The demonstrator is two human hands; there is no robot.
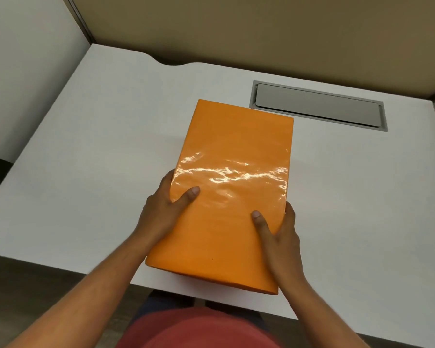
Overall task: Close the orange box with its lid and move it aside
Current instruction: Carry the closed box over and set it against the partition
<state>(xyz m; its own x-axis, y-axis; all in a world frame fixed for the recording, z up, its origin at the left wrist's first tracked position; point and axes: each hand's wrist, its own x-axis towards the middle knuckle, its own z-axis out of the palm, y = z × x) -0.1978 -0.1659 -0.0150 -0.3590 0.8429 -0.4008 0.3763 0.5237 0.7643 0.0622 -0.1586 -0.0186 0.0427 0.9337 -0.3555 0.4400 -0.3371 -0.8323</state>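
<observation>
A glossy orange box fills the middle of the white desk, its long side running away from me and its near end reaching past the desk's front edge. Only its flat orange top shows, so I cannot tell the lid apart from the box below it. My left hand grips the left side, thumb lying on top. My right hand grips the right side, thumb on top as well. The fingers of both hands are hidden behind the box's sides.
A grey cable hatch is set into the desk at the back right. Beige partition walls close the desk at the back, and a white panel stands on the left. The desk's front edge runs just below my hands.
</observation>
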